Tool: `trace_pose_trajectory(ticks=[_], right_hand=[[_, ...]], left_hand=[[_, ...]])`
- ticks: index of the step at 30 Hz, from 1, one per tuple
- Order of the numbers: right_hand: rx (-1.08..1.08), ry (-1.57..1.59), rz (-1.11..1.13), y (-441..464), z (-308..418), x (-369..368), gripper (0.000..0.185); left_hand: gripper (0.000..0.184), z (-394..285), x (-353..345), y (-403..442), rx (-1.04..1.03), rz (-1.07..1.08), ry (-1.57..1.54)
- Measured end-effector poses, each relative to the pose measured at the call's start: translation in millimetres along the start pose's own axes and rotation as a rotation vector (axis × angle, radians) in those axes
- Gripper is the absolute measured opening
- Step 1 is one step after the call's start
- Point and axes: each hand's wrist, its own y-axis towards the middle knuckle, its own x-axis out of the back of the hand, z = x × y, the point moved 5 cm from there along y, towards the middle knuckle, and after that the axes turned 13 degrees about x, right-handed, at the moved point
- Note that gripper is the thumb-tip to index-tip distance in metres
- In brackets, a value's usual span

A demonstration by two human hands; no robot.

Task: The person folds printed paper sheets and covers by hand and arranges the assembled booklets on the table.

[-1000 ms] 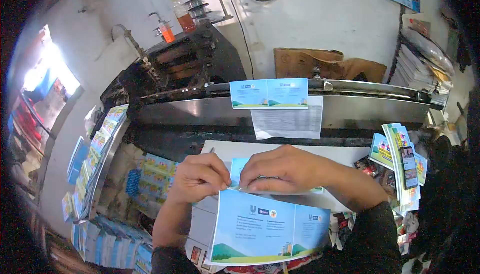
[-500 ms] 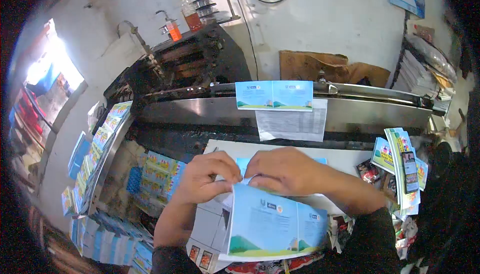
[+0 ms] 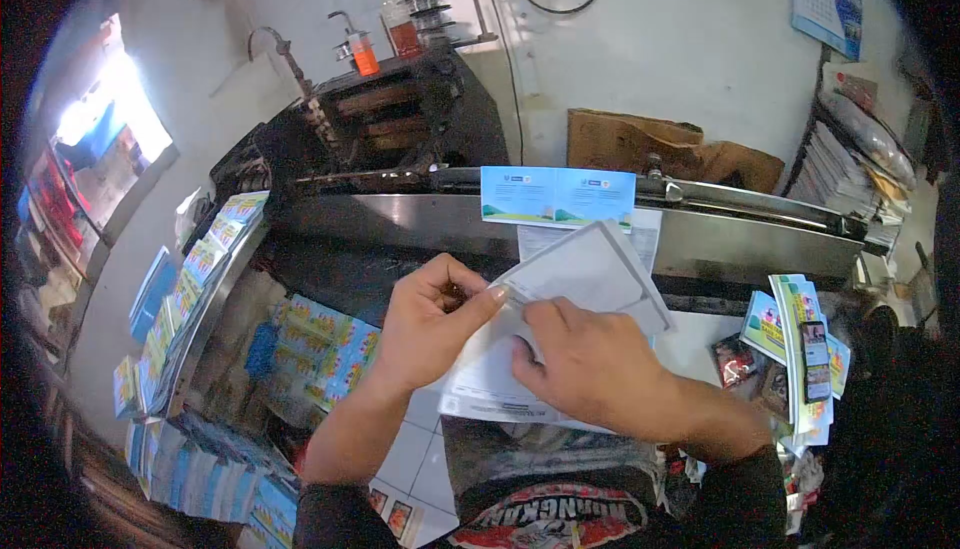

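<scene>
A booklet of printed sheets (image 3: 590, 264) lies opened between my hands, its pale inner pages showing and its upper part tilted up toward the machine. My left hand (image 3: 435, 319) pinches it near the fold, thumb against bent forefinger. On the page, my right hand (image 3: 605, 369) rests with thumb and forefinger apart and the other fingers curled. Just behind the booklet, a blue two-panel printed sheet (image 3: 555, 194) hangs on the machine's rail, partly over a white printed paper (image 3: 645, 229).
Colourful booklets stand on a rack (image 3: 215, 259) at left, with blue-edged stacks (image 3: 215, 484) below. At right, a phone (image 3: 816, 359) lies on more booklets (image 3: 765, 324). The dark machine (image 3: 400, 109) carries an orange-filled bottle (image 3: 364, 54). A pale worktop (image 3: 695, 334) lies beneath.
The booklet's blue cover faced me before; now its pale pages are spread open and raised. My right hand has moved down and right from beside my left hand. The view has shifted slightly.
</scene>
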Motion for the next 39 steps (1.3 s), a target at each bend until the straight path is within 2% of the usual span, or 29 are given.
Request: trace_pose_trajectory(ticks=[8, 10, 12, 13, 15, 17, 18, 20, 23, 25, 27, 29, 30, 31, 32, 33, 34, 37, 39], right_hand=[[0.006, -0.085, -0.039, 7.0, -1.6, -6.7, 0.021], [-0.009, -0.089, -0.034, 4.2, -4.2, -7.6, 0.02], [-0.095, 0.369, -0.09, -5.5, -12.8, -12.5, 0.02], [-0.1, 0.37, -0.088, -12.7, -14.9, -11.1, 0.02], [0.182, 0.673, 0.39, -29.5, 2.3, -26.6, 0.025], [0.126, 0.727, 0.475, -42.9, 11.7, -19.2, 0.032], [0.09, 0.383, 0.055, -43.5, 0.0, 3.0, 0.031], [0.047, 0.038, -0.354, -56.2, -7.1, 24.8, 0.031], [-0.182, -0.118, -0.453, -71.2, -25.8, 30.3, 0.029], [-0.573, 0.496, 0.167, -93.7, -42.9, 0.0, 0.037], [-0.62, 0.272, 0.323, -101.3, -54.0, 1.8, 0.039], [-0.73, -0.028, 0.253, -119.2, -68.2, 15.5, 0.038], [-0.712, -0.035, 0.161, -132.2, -77.2, 20.2, 0.039], [-0.699, -0.038, 0.072, -143.0, -85.8, 25.3, 0.041], [-0.812, -0.052, 0.162, -150.0, -93.6, 29.3, 0.044], [-0.926, -0.071, 0.25, -155.5, -97.6, 33.9, 0.048], [-0.911, -0.06, 0.276, -154.0, -96.6, 32.1, 0.048], [-0.77, -0.269, 0.255, -165.0, -91.5, 39.6, 0.043], [-0.806, -0.057, 0.299, -174.8, -101.8, 35.9, 0.04]], left_hand=[[0.011, -10.5, -7.4, -3.8, 0.053, 0.001, 0.036], [0.012, -3.7, 2.0, -0.8, 0.017, -0.041, 0.136], [0.012, -4.1, 5.7, 0.1, 0.037, -0.029, 0.095], [0.012, -2.9, 8.1, -0.3, 0.062, -0.018, 0.066], [0.011, -0.7, 18.4, -2.0, 0.083, -0.039, 0.124], [0.011, -1.5, 32.3, -4.5, 0.027, -0.041, 0.096], [0.011, -1.2, 40.9, -8.6, 0.027, -0.049, 0.093], [0.011, -1.8, 52.7, -19.6, 0.005, -0.013, 0.031], [0.013, 20.8, 56.8, -23.8, -0.008, 0.041, -0.102], [0.014, 26.7, 55.0, -25.0, -0.005, 0.041, -0.147], [0.022, 26.2, 47.3, -26.0, 0.099, 0.029, -0.098], [0.027, -35.1, 39.8, -49.5, -0.59, -0.239, 0.507], [0.025, -48.0, 25.2, -53.8, -0.511, 0.14, 0.428], [0.029, -46.3, 13.6, -63.9, -0.6, 0.276, 0.378], [0.032, -43.9, 2.4, -74.6, -0.676, 0.424, 0.323], [0.041, -38.0, -8.3, -90.9, -0.924, 0.324, 0.338], [0.041, -35.0, -13.1, -88.2, -0.9, 0.304, 0.338], [0.042, -58.3, -25.3, -91.2, -1.065, 0.321, 0.257], [0.045, -63.9, -32.1, -87.8, -1.176, 0.325, 0.229]])
